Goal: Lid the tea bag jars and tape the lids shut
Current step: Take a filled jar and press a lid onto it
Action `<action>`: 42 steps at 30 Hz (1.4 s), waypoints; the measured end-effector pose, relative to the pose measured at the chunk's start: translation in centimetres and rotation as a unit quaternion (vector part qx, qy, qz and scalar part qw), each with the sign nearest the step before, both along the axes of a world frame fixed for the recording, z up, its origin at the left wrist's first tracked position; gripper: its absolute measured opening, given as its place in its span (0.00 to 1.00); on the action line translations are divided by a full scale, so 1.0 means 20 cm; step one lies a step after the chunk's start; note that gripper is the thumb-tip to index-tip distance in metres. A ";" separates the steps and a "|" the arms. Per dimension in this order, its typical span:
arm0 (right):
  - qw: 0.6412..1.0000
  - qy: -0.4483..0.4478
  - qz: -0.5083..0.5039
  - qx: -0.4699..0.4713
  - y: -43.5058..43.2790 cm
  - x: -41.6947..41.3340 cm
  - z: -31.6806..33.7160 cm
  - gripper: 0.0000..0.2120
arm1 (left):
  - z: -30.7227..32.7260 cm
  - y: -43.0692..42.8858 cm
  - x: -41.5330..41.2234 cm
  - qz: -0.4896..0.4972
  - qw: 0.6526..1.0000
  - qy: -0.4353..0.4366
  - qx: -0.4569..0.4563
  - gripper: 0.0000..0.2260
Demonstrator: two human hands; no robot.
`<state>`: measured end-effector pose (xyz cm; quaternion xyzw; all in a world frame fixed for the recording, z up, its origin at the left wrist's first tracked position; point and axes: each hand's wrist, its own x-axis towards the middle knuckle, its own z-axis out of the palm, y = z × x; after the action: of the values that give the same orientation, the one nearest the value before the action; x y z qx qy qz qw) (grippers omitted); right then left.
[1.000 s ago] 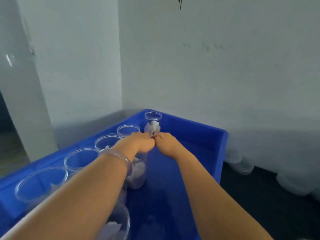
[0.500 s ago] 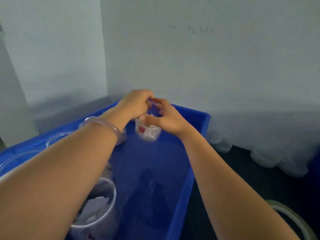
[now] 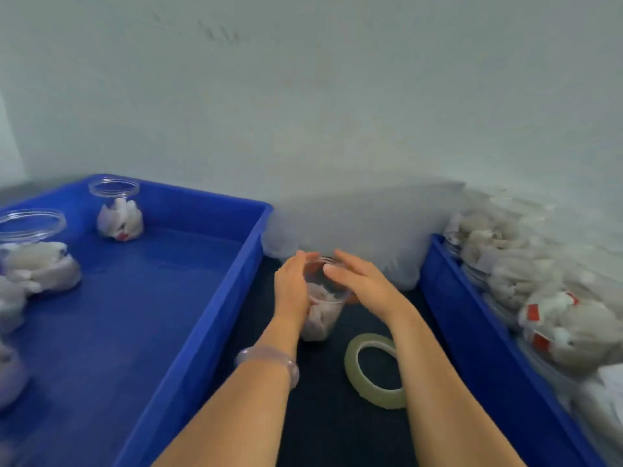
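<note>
The jar (image 3: pixel 325 308) is being hidden in part: its left side is being covered by the left hand (image 3: pixel 291 291), curled round it, and its rim is being crossed by the right hand (image 3: pixel 365 286), laid over it with straight fingers. Whether a lid is on it is not being shown. The tape (image 3: pixel 372 369) is being overlapped at its right edge by the right forearm. The left tray (image 3: pixel 209 298) is being cut off by the left and bottom edges, as is the edge jar (image 3: pixel 10 372). The right tray (image 3: pixel 472 332) is being cut off likewise, and its heap (image 3: pixel 556 318) is being smeared by blur.
</note>
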<state>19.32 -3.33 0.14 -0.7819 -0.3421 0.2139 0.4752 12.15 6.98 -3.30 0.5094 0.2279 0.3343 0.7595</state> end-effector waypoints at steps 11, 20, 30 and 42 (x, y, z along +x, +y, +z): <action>0.839 -0.401 -0.126 -0.346 0.04 0.65 -0.39 0.17 | -0.05 0.01 0.18 0.004 0.997 0.061 -0.040 0.16; 0.943 -0.269 -0.191 -0.052 0.03 0.52 -0.16 0.08 | -0.04 0.00 0.15 -0.014 0.998 0.049 -0.029 0.15; 0.987 -0.036 -0.152 -0.027 -0.15 -0.03 -0.05 0.10 | -0.10 -0.14 -0.08 -0.037 0.995 0.089 0.005 0.21; 0.938 -0.330 0.069 -0.076 -0.24 -0.31 -0.07 0.34 | -0.22 -0.22 -0.22 -0.122 0.985 -0.069 0.106 0.42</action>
<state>13.11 -8.03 -1.31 -0.8169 -0.5154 0.0014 0.2589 7.68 2.63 -7.76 0.5867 0.0748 0.2957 0.7501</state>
